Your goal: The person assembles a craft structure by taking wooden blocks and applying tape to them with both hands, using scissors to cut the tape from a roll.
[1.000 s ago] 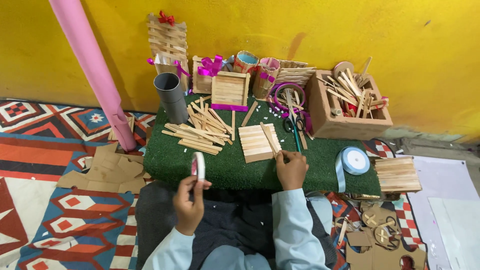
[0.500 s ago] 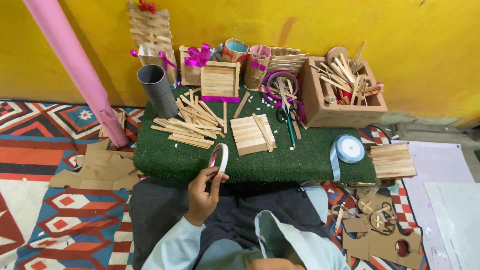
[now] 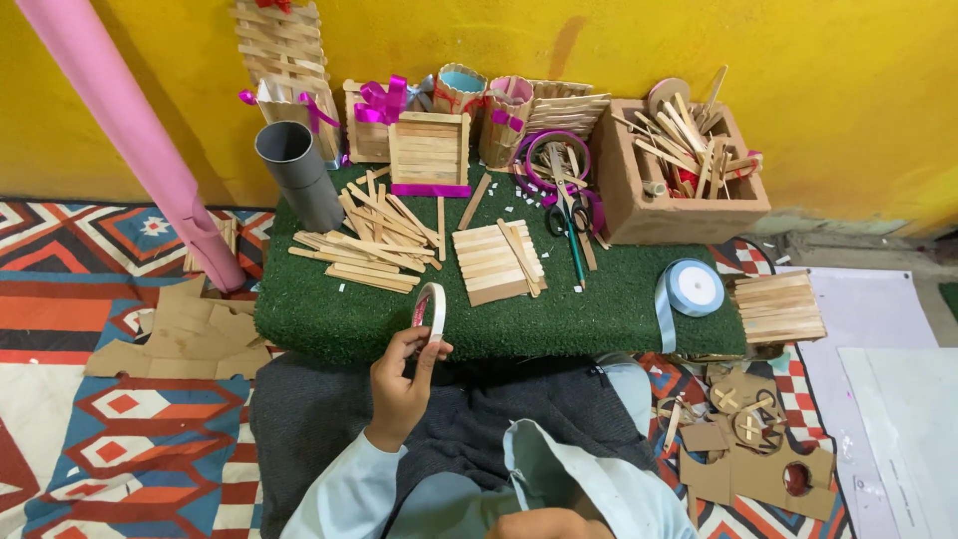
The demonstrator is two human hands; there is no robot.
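Left hand (image 3: 401, 384) gripping a tape roll (image 3: 430, 311) upright, just above the green worktop's (image 3: 329, 309) near edge. Right hand (image 3: 539, 524) barely visible at bottom, grip unclear. Stick panel (image 3: 496, 262) assembled, apparently untaped; loose sticks (image 3: 364, 245) remaining.

We see loose sticks (image 3: 371, 238) on the green mat (image 3: 599, 314), scissors (image 3: 569, 222) beside a stick panel (image 3: 496, 262), and a wooden box (image 3: 679, 185) behind.
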